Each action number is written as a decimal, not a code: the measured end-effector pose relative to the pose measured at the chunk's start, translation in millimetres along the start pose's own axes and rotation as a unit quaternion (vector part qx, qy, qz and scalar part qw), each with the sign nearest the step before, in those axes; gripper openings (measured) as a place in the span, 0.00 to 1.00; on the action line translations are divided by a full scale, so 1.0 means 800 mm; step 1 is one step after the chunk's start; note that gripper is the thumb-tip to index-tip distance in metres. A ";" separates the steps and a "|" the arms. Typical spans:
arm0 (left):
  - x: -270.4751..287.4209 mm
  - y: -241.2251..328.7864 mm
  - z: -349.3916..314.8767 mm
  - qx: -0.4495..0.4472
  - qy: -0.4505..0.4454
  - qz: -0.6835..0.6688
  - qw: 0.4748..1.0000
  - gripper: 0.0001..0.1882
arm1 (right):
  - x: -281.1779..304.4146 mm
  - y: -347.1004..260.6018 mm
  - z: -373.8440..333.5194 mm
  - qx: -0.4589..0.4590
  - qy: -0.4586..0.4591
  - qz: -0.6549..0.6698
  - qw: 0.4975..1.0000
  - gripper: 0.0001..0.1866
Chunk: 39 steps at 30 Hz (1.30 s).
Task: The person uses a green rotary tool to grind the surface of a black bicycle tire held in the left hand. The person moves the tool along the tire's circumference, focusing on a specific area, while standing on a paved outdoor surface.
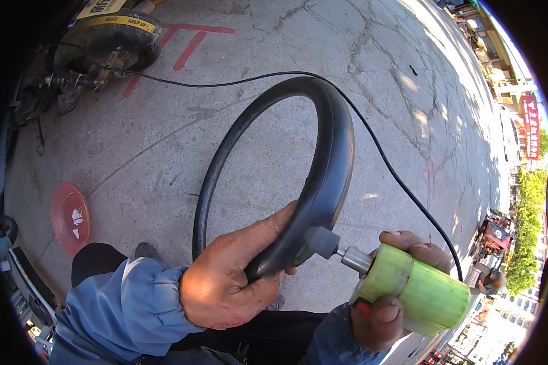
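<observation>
So the black tube (335, 146) loops up above the left hand (231, 274), which is clamped around its lower part. Right hand (377, 326) is wrapped snugly round the green power tool (423, 289), just right of the tube. Grey tip (321, 241) overlaps the tube's side, can't tell how hard it's pressing. Looks like buffing to me; next move probably wants steady hands, light pressure.

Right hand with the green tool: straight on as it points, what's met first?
The black tube; the grey tip of the green tool looks up against it, though contact is unclear.
</observation>
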<state>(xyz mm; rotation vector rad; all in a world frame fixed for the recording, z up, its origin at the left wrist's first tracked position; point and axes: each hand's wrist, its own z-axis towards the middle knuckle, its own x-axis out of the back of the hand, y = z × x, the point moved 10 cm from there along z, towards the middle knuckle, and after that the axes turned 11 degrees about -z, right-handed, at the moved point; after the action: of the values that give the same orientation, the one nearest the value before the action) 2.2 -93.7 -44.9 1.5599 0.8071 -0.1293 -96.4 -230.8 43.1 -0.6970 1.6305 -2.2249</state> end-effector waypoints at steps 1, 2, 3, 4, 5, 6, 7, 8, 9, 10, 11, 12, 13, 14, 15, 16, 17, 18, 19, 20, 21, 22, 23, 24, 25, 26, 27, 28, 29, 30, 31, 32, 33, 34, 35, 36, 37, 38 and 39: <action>-0.001 0.000 0.001 -0.002 -0.004 0.004 1.000 0.34 | -0.001 0.000 0.000 -0.004 -0.012 -0.005 1.000 0.37; -0.001 0.001 0.002 -0.004 -0.007 0.008 1.000 0.34 | -0.001 0.000 0.000 -0.007 -0.025 -0.009 1.000 0.37; -0.002 0.001 0.003 -0.006 -0.011 0.012 1.000 0.34 | -0.001 -0.001 0.000 0.000 -0.033 -0.010 0.999 0.37; -0.002 0.003 0.003 -0.019 -0.014 0.016 1.000 0.34 | 0.000 -0.001 0.000 0.007 -0.041 -0.010 0.999 0.37; -0.003 0.004 0.004 -0.031 -0.017 0.020 0.999 0.34 | -0.001 -0.002 -0.001 0.014 -0.048 -0.009 0.999 0.37; -0.004 0.006 0.004 -0.044 -0.021 0.023 0.999 0.34 | 0.001 -0.002 -0.001 0.015 -0.041 -0.013 0.999 0.37; -0.003 0.005 0.004 -0.033 -0.016 0.020 0.999 0.34 | 0.001 -0.002 -0.001 0.016 -0.034 -0.017 0.999 0.37; -0.002 0.004 0.003 -0.021 -0.011 0.016 1.000 0.34 | 0.001 -0.002 -0.002 0.016 -0.027 -0.021 0.999 0.37; -0.001 0.003 0.002 -0.010 -0.007 0.012 1.000 0.34 | 0.001 -0.002 -0.002 0.008 -0.017 -0.020 1.000 0.37; -0.001 0.003 0.001 -0.012 -0.006 0.009 1.000 0.34 | 0.002 -0.003 -0.001 0.001 -0.006 -0.021 1.000 0.37; -0.002 0.002 0.001 -0.014 -0.005 0.006 1.000 0.34 | 0.003 -0.004 0.000 -0.005 0.005 -0.021 1.000 0.37; -0.002 0.002 0.001 -0.016 -0.004 0.004 1.000 0.34 | 0.003 -0.004 0.000 -0.003 0.004 -0.014 1.000 0.37; -0.002 0.002 0.000 -0.020 -0.006 0.011 1.000 0.34 | 0.002 -0.002 -0.001 -0.001 0.002 -0.005 1.000 0.37; -0.002 0.003 0.001 -0.023 -0.007 0.019 1.000 0.34 | 0.001 0.000 -0.001 0.000 0.000 0.003 1.000 0.36; -0.002 0.003 0.001 -0.027 -0.008 0.027 0.999 0.34 | -0.001 -0.001 -0.002 0.005 -0.017 -0.007 1.000 0.36; -0.002 0.005 0.002 -0.036 -0.011 0.018 0.999 0.34 | -0.001 -0.002 -0.002 0.009 -0.035 -0.019 0.999 0.37; -0.002 0.005 0.002 -0.044 -0.014 0.010 0.999 0.34 | -0.003 -0.003 -0.002 0.014 -0.052 -0.030 0.998 0.37; -0.003 0.006 0.002 -0.053 -0.016 0.001 0.998 0.34 | -0.003 -0.002 -0.002 0.017 -0.056 -0.020 0.998 0.37; -0.002 0.005 0.002 -0.052 -0.013 -0.004 0.999 0.35 | -0.004 -0.002 -0.002 0.021 -0.061 -0.011 0.998 0.37; -0.002 0.004 0.002 -0.050 -0.011 -0.010 0.999 0.35 | -0.005 -0.003 -0.001 0.025 -0.065 -0.002 0.998 0.37; -0.002 0.003 0.001 -0.044 -0.009 -0.005 0.999 0.35 | -0.002 -0.003 -0.001 0.018 -0.046 -0.004 0.999 0.37; -0.002 0.002 0.001 -0.037 -0.007 -0.001 0.999 0.35 | -0.002 -0.005 -0.001 0.011 -0.027 -0.007 1.000 0.37; -0.002 0.004 0.001 -0.025 -0.006 0.013 1.000 0.36 | 0.000 -0.005 -0.001 0.004 -0.008 -0.010 1.000 0.37; -0.002 0.003 0.001 -0.014 -0.005 0.027 1.000 0.36 | 0.001 -0.005 0.000 0.007 -0.005 -0.009 1.000 0.37; -0.002 0.003 0.000 -0.012 -0.003 0.025 1.000 0.36 | 0.001 -0.004 0.000 0.010 -0.003 -0.007 1.000 0.37; -0.001 0.002 0.000 -0.011 -0.002 0.024 1.000 0.36 | 0.001 -0.004 0.000 0.013 -0.001 -0.004 1.000 0.37; -0.001 0.002 -0.001 -0.009 0.000 0.022 1.000 0.37 | -0.003 -0.004 0.000 0.022 -0.028 -0.006 0.999 0.37; -0.001 0.002 0.000 -0.008 -0.001 0.021 1.000 0.37 | -0.003 -0.004 0.000 0.031 -0.054 -0.009 0.998 0.37; -0.001 0.003 0.000 -0.006 -0.001 0.020 1.000 0.37 | -0.007 -0.005 -0.001 0.039 -0.081 -0.012 0.996 0.37; -0.001 0.003 0.001 -0.005 -0.002 0.020 1.000 0.37 | -0.005 -0.004 -0.001 0.036 -0.070 -0.015 0.997 0.37; -0.001 0.002 0.000 -0.006 0.000 0.014 1.000 0.37 | -0.004 -0.004 -0.001 0.032 -0.059 -0.018 0.998 0.37; 0.000 0.001 -0.001 -0.006 0.001 0.008 1.000 0.37 | -0.002 -0.004 -0.002 0.028 -0.048 -0.021 0.998 0.37; 0.000 0.000 -0.001 -0.007 0.003 0.002 1.000 0.37 | -0.001 -0.004 -0.002 0.022 -0.034 -0.016 0.999 0.37; 0.000 0.001 -0.001 -0.018 0.003 0.010 1.000 0.38 | -0.001 -0.005 -0.001 0.016 -0.020 -0.012 1.000 0.37; -0.001 0.001 0.000 -0.028 0.002 0.018 0.999 0.39 | 0.001 -0.005 0.000 0.011 -0.006 -0.008 1.000 0.37; -0.001 0.002 0.000 -0.039 0.002 0.027 0.999 0.41 | 0.000 -0.004 -0.001 0.005 -0.010 -0.002 1.000 0.37; -0.001 0.000 0.001 -0.024 0.001 0.022 0.999 0.39 | -0.001 -0.002 -0.001 0.000 -0.014 0.004 1.000 0.36; -0.001 0.000 0.000 -0.010 0.000 0.016 1.000 0.38 | -0.001 -0.001 -0.002 -0.006 -0.018 0.009 1.000 0.36; -0.001 -0.002 0.000 0.005 -0.001 0.011 1.000 0.37 | -0.004 -0.002 -0.002 0.008 -0.040 -0.001 0.999 0.37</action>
<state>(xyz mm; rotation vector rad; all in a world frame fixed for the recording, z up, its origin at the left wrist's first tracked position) 0.9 -94.4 -46.0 1.5777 0.7884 -0.1181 -94.4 -227.5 44.0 -0.7732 1.5734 -2.1783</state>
